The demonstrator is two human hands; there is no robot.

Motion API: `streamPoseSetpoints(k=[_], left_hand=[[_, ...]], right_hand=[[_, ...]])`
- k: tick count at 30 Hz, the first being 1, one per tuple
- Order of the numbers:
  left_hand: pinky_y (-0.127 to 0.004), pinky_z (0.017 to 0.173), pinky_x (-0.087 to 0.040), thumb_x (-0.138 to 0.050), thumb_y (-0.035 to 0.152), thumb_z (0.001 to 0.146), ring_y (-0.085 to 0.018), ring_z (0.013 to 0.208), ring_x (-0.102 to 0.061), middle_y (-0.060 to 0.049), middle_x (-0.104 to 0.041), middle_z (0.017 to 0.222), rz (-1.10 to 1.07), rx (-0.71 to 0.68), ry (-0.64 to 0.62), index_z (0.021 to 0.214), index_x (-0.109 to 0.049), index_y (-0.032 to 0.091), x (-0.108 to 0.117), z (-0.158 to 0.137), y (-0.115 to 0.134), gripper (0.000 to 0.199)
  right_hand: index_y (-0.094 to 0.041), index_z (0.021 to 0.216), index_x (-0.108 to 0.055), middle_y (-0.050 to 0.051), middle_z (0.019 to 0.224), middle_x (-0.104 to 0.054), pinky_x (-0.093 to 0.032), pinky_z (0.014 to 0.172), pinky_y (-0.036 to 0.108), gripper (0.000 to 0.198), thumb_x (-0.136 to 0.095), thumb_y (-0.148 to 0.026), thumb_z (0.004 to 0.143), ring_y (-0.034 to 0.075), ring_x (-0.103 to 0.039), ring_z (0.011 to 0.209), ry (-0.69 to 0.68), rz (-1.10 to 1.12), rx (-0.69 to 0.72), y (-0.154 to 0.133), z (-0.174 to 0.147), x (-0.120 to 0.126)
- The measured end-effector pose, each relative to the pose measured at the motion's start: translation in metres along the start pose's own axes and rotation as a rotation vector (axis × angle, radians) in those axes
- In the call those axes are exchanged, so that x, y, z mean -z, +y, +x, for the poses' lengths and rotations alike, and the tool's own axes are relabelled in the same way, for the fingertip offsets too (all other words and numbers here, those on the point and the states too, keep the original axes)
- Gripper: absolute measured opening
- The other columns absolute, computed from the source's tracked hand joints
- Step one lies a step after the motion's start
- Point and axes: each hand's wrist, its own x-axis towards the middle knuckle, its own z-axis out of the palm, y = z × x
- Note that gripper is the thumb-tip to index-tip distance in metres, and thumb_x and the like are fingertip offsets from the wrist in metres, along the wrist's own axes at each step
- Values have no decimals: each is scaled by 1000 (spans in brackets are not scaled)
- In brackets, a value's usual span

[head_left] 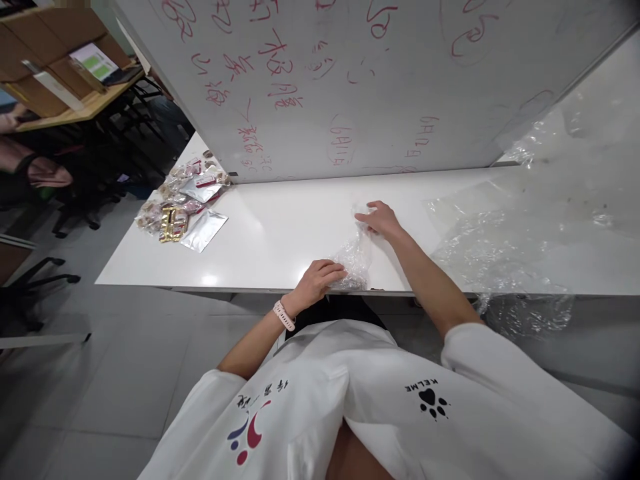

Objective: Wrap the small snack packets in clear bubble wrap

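Observation:
A crumpled piece of clear bubble wrap point(354, 263) lies on the white table, close to its front edge. My left hand point(321, 277), with a pale pink band at the wrist, has its fingers curled onto the near left part of the wrap. Farther back and to the right, my right hand point(381, 219) grips the far end of the same wrap between thumb and fingers. Whether anything is inside the wrap cannot be made out. A small brown scrap point(377, 289) shows at the table edge beside it.
A large sheet of bubble wrap point(505, 227) covers the table's right side and hangs over the front. Packaged items and a silver pouch point(205, 230) lie at the left end. Behind the table stands a whiteboard point(320, 87) with red writing. A person sits at the far left.

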Motion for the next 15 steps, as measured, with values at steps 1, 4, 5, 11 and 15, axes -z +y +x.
streamPoseSetpoints(k=[1,4,5,11,15], left_hand=[[-44,102,-44,-40,-9,74,-24,123,-51,-6,-64,133,-1,-9,-17,129,-58,22,2,1,1,66],[-43,100,-43,-43,-6,78,-25,122,-50,-8,-64,133,-20,-23,-95,132,-57,21,12,7,3,62],[-42,98,-44,-44,-4,80,-26,120,-50,-9,-65,131,-30,-22,-125,132,-57,21,16,10,3,59],[-39,93,-41,-54,27,95,-26,104,-55,-11,-70,111,-241,52,-245,120,-66,19,34,42,-5,29],[-40,94,-38,-58,41,93,-23,93,-55,-7,-69,98,-407,270,-187,106,-73,24,34,52,-10,27]], right_hand=[[-12,114,-65,6,79,-69,-44,45,22,47,-83,-25,72,10,-54,49,-8,-44,20,-9,11,-6],[-12,84,-69,2,65,-63,-47,49,22,18,-79,-9,70,8,-51,48,-72,-29,77,-32,33,-23],[-12,82,-68,1,65,-62,-49,51,21,14,-77,-8,72,7,-52,49,-83,-1,97,-38,37,-26],[-15,101,-68,5,94,-67,-59,72,29,22,-74,-15,80,11,-65,72,-209,266,311,-56,30,-21],[-19,112,-69,8,115,-68,-54,91,38,27,-69,-30,86,18,-66,95,-255,166,511,-43,-17,1]])
